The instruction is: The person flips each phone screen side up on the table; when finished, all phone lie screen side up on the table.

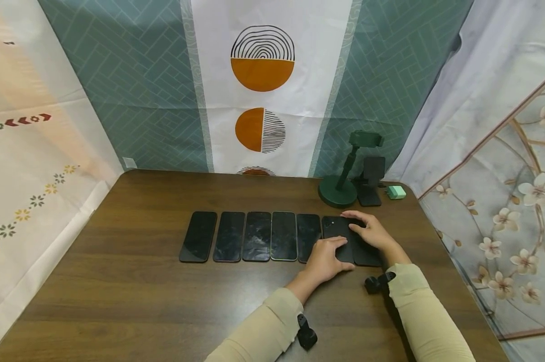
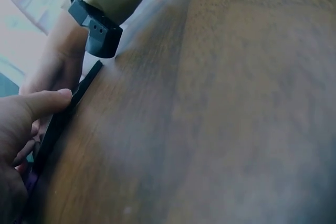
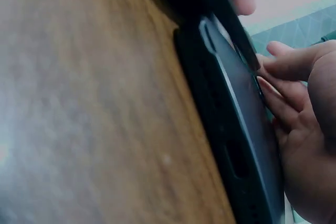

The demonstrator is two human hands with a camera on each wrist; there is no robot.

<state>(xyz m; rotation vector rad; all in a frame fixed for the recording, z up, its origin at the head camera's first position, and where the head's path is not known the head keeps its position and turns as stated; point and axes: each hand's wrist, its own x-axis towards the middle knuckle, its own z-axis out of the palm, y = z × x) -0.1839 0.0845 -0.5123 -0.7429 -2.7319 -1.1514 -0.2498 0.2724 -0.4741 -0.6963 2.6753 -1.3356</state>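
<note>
A row of dark smartphones lies across the table. Near its right end, a black smartphone (image 1: 334, 227) shows its back, with a camera in the upper corner. My left hand (image 1: 323, 259) grips its lower part, thumb by the bottom edge. My right hand (image 1: 373, 232) pinches its upper right part between thumb and fingers. In the right wrist view this phone looks tilted up off the table. Beside it, partly beneath my right hand, the rightmost smartphone (image 1: 366, 254) lies flat; its charging port shows in the right wrist view.
Several phones, among them the leftmost phone (image 1: 198, 236) and a light-rimmed phone (image 1: 283, 236), lie in line to the left. Behind my right hand stand a green round-based stand (image 1: 337, 192), a black phone holder (image 1: 370, 183) and a mint-green charger block (image 1: 396, 192). Cloths hang around the wooden table (image 1: 132, 301).
</note>
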